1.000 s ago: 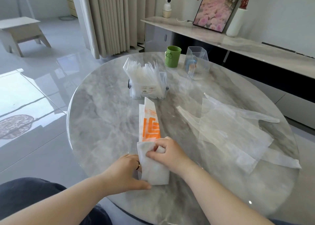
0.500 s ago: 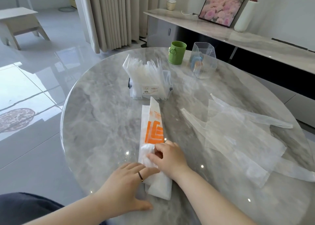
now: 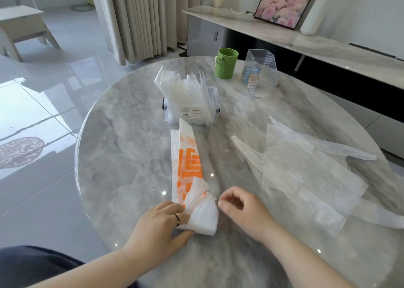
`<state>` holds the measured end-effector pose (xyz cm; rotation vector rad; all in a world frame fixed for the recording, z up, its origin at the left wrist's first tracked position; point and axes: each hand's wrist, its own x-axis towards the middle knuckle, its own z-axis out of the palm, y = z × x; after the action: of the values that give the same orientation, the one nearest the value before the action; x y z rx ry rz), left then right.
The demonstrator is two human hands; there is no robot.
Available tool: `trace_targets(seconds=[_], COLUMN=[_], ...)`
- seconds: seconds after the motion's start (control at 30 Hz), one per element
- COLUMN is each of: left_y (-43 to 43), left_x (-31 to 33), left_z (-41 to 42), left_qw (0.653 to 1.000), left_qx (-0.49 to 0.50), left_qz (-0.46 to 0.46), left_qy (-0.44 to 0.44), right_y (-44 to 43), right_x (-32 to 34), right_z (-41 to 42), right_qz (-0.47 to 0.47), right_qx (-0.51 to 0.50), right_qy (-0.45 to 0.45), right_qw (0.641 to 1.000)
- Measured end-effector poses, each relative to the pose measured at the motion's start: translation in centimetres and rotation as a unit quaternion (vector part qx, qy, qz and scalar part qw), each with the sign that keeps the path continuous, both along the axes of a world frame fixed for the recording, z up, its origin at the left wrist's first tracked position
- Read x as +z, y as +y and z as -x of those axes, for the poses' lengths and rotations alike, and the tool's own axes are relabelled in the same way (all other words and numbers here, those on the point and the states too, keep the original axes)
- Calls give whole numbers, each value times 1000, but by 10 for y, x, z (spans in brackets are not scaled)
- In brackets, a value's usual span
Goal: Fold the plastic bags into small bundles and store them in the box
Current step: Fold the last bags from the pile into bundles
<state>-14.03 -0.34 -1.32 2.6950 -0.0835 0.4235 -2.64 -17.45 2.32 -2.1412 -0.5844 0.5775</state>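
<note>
Folding underway — left hand (image 3: pixel 159 226) pinches the turned-up end of the orange-printed bag (image 3: pixel 189 163); right hand (image 3: pixel 238 207), just beside the pinch, is loosely curled and empty. Next turn probably needs it pressing the fold onward, toward the box (image 3: pixel 192 113).

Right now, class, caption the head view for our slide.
Left hand holds the orange-printed bag, partly folded; right hand beside it, box beyond.

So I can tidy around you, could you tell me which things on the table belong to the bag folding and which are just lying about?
In the job: orange-printed bag, held by the left hand; loose clear bags; clear box of folded bags.
Lying about: green cup; ribbed clear holder.
</note>
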Motion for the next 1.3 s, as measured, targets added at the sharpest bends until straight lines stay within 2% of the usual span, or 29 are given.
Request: trace_targets(seconds=[0.07, 0.13, 0.33, 0.43, 0.7, 0.87, 0.97, 1.07, 1.2, 1.3], left_y=[-1, -2, 0, 1, 2, 1, 1, -1, 0, 5], left_x=[1, 0, -3, -6, -13, -10, -10, -2, 5, 3], left_z=[-1, -2, -1, -1, -1, -4, -2, -2, -2, -3], left_qw=[1000, 1000, 995, 992, 990, 992, 994, 992, 980, 998], left_qx=[1, -2, -18, -30, -53, -53, -59, -67, -22, 19], left_qz=[5, 25, 87, 106, 97, 93, 81, 93, 108, 43], left_qy=[2, 7, 38, 55, 84, 63, 52, 59, 166, 42], right_y=[-10, -11, 1, 5, 10, 8, 9, 16, 27, 33], right_x=[6, 7, 4, 3, 0, 9, 13, 10, 1, -10], right_z=[9, 16, 26, 28, 29, 24, 24, 22, 17, 15], right_qz=[50, 61, -34, -36, 0, 42, 7, -58, -89, -58], right_qx=[57, 77, 10, -6, -11, 3, 27, 4, -27, -60], right_qy=[29, 46, 137, 154, 133, 187, 220, 208, 160, 99], right_qw=[997, 994, 990, 987, 991, 981, 975, 976, 983, 992])
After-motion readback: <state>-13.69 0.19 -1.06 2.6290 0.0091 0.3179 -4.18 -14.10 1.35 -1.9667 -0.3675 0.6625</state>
